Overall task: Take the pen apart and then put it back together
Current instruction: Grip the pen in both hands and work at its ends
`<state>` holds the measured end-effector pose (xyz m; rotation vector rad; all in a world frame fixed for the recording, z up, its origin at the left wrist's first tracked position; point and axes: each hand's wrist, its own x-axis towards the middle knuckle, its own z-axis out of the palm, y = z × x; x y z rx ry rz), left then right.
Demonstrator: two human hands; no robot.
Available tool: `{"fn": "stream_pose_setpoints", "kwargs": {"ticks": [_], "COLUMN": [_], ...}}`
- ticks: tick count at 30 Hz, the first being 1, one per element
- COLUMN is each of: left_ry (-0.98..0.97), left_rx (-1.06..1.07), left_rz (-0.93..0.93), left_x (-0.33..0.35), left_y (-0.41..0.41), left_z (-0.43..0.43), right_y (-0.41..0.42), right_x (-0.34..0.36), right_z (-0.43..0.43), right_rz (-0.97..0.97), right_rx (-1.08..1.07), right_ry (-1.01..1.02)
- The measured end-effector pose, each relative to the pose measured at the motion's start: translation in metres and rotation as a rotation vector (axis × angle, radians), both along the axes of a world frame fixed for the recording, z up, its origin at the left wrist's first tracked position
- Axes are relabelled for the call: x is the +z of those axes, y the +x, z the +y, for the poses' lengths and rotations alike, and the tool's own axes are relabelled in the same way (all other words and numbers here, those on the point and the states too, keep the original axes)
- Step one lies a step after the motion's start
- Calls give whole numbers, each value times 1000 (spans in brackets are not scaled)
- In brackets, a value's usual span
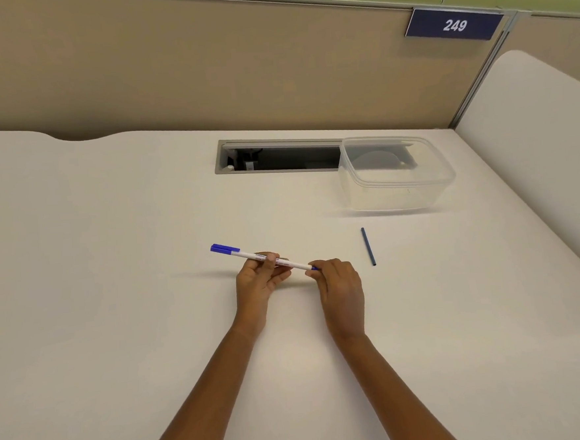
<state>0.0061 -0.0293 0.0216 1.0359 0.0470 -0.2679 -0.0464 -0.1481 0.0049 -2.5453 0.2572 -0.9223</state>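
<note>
Presently both hands hold the pen [263,257] just above the worktop [113,266]. Left hand [256,279] has its fingers pinched around the middle of the white barrel, the blue cap [224,248] pointing away to its left. Right hand [339,285] pinches the barrel's other end with fingertips pressed together. Just right of that hand a dark blue refill tube [368,246] lies on the worktop, and a clear plastic container [395,174] sits beyond it.
</note>
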Motion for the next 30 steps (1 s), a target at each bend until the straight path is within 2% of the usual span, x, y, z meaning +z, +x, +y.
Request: {"fn": "stream_pose_setpoints", "kwargs": {"ticks": [4, 6, 8, 12, 14, 19, 22, 26, 27, 28, 30], "left_ry": [-12, -24, -42, -77, -65, -7, 10, 52, 55, 49, 9], "left_rx": [-44, -72, -82, -85, -97, -136, -167, -167, -149, -128, -83], "left_rz": [3, 2, 14, 51, 36, -65, -149, -256, -266, -268, -247], "left_x": [-1, 0, 2, 8, 14, 40, 55, 74, 78, 82, 89], "left_y": [1, 1, 1, 1, 3, 12, 16, 17, 17, 16, 14], "left_z": [3, 4, 5, 7, 9, 12, 15, 18, 19, 18, 17], "right_y": [0, 0, -2, -5, -5, 2, 8, 9, 8, 7, 3], "right_x": [5, 10, 17, 35, 47, 76, 91, 111, 117, 122, 127], "right_z": [-13, -14, -9, 5, 6, 4, 1, -3, -2, -1, 1], "right_rz": [-25, -4, 63, 291, 318, 334, 413, 547, 551, 533, 434], "right_rx": [35, 89, 126, 160, 172, 189, 206, 268, 300, 320, 317], "right_ry": [-301, -301, -151, 297, 474, 772, 935, 1367, 1410, 1345, 936]}}
